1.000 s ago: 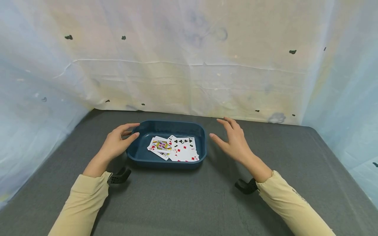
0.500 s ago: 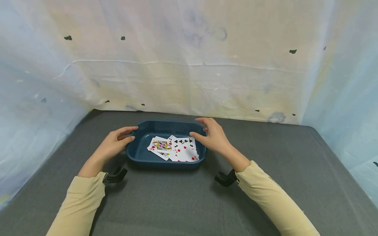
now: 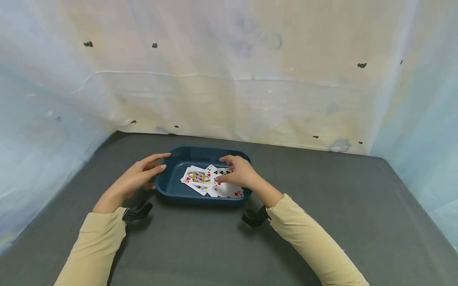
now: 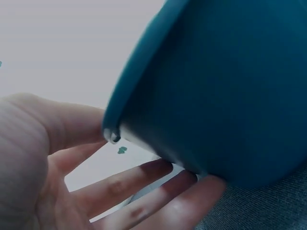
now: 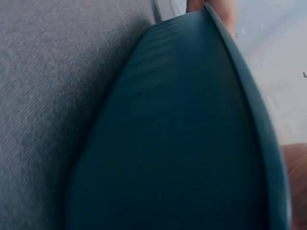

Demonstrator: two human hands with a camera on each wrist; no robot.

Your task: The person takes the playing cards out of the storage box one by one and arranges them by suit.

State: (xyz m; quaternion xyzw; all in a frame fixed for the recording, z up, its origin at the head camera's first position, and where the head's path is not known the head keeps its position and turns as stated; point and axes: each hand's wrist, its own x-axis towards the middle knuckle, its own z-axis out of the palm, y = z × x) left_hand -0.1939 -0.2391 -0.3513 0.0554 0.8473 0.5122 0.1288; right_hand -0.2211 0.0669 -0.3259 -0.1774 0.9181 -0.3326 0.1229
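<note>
A dark blue tray [image 3: 200, 201] holds several playing cards, among them a queen of hearts [image 3: 197, 177] at the left and a diamonds card [image 3: 227, 192] at the right. My left hand [image 3: 136, 176] is at the tray's left end. In the left wrist view its thumb touches the tray's rim [image 4: 139, 72], while its other fingers lie fairly straight against the outer wall. My right hand [image 3: 241, 174] is over the right side of the tray, above the cards. Its thumb and fingers are spread apart, and it partly covers a clubs card. The right wrist view mostly shows the tray's outer wall [image 5: 177, 120].
The tray rests on a grey cloth-covered table [image 3: 200, 246]. A pale patterned sheet [image 3: 229, 99] hangs behind it and along both sides. Dark wrist straps [image 3: 255, 217] are worn on both wrists.
My right hand has moved left and down, from beside the tray across its right rim to above the cards. My left hand has shifted only slightly at the left rim.
</note>
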